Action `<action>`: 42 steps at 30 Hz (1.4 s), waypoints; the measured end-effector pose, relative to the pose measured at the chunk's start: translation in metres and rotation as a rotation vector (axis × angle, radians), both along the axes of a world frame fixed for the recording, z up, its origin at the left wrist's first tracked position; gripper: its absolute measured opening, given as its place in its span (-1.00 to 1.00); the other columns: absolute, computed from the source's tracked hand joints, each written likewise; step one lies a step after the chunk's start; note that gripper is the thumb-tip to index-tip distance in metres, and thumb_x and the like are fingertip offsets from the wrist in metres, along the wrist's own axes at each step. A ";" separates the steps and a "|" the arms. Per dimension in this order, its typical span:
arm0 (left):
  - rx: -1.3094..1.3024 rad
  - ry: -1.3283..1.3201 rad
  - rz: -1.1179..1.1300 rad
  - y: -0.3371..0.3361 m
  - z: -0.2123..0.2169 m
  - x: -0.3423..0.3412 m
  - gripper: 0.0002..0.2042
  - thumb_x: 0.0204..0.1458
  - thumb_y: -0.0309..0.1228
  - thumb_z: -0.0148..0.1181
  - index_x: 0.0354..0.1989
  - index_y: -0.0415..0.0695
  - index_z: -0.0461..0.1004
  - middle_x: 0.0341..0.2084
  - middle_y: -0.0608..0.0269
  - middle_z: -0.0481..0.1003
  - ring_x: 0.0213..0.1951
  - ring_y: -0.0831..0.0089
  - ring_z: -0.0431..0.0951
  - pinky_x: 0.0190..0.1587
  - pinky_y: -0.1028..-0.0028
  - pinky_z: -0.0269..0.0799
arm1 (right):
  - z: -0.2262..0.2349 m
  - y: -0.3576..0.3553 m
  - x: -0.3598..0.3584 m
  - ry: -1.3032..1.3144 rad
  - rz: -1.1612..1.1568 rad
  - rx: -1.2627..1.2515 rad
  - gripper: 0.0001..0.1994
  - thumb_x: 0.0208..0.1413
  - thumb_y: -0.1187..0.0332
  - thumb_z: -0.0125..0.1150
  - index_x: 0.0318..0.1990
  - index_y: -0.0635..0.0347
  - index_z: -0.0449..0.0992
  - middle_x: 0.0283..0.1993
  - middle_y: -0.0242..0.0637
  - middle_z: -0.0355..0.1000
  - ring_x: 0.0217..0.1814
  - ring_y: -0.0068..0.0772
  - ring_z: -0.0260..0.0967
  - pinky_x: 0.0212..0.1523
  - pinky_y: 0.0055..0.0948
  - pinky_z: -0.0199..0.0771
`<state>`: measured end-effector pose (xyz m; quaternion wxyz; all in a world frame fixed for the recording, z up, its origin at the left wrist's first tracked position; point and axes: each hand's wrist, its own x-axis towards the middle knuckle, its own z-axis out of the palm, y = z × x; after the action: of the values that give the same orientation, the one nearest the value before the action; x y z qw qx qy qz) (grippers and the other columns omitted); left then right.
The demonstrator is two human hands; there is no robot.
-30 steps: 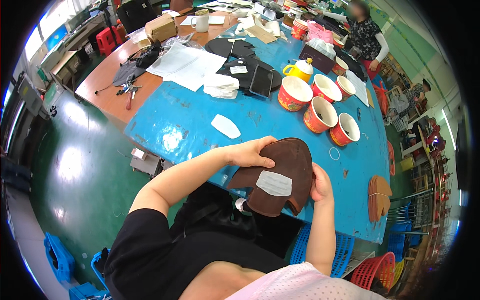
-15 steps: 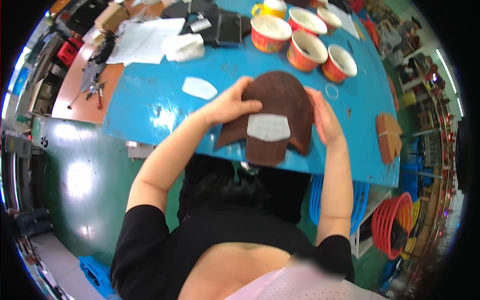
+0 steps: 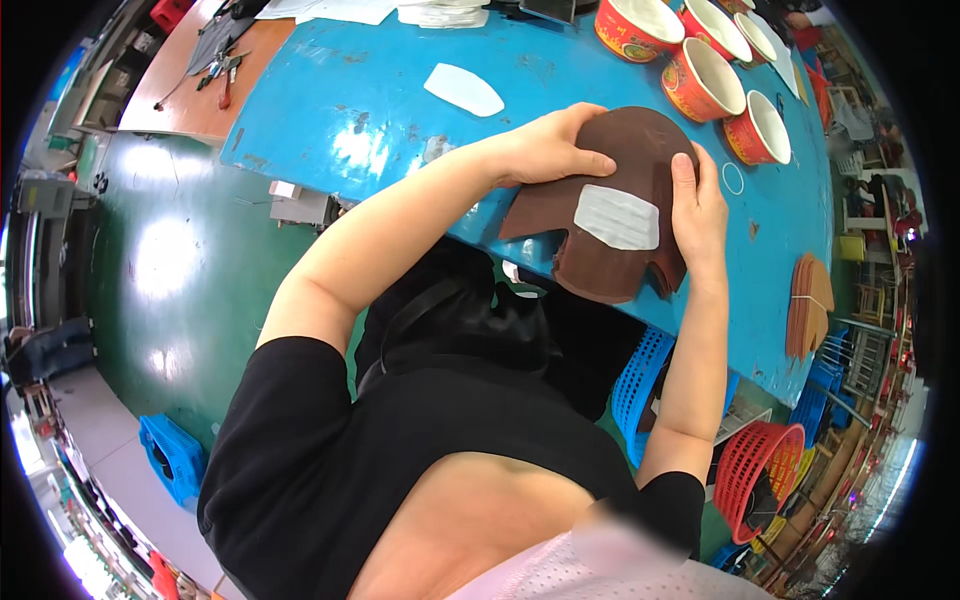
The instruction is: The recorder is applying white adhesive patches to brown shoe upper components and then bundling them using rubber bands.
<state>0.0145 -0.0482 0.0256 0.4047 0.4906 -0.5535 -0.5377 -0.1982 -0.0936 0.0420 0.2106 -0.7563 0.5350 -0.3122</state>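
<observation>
At the near edge of the blue tabletop [image 3: 370, 130], in the head view, we have a stack of brown leather pieces [image 3: 610, 270] half on the surface and half hanging over its rim toward our lap. Our left hand [image 3: 550, 148] lies flat across the upper left of the top piece, fingers spread and pressing down rather than pinching. Our right hand [image 3: 697, 205] stands along the right edge of the stack, fingers straight and closed together against it, squaring the pieces. A white patch [image 3: 617, 217] already sits on the top piece, between our two hands, and looks stuck flat. We judge the patch to be placed and the smoothing or aligning of it to be the work in hand; whether the pieces below carry patches we cannot tell.

Around the stack, a second loose white patch [image 3: 463, 90] lies further up the tabletop, well apart from our hands. Three red paper bowls [image 3: 700, 80] stand in a row at the far right, near the stack but not touching it. A small white ring [image 3: 733, 178] rests just beside our right hand. Another bundle of brown pieces [image 3: 808, 300] sits at the right edge. Nothing lies between our hands and the leather; only the overhang seems a risk of slipping.
</observation>
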 end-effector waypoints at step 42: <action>0.004 0.251 -0.215 0.003 0.055 -0.023 -0.46 -0.11 -0.46 0.32 0.09 -0.25 0.28 -0.04 0.17 0.43 -0.01 0.38 0.42 0.09 0.40 0.28 | -0.005 -0.056 -0.041 -0.651 0.408 0.460 -0.77 0.11 0.38 0.11 -0.10 0.25 0.40 -0.18 -0.30 0.44 -0.13 -0.57 0.37 -0.16 -0.50 0.41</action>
<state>-0.0088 -0.0456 0.0806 0.4096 0.3584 -0.5469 -0.6361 -0.2396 -0.1497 0.0371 0.5878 -0.6423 0.3362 -0.3589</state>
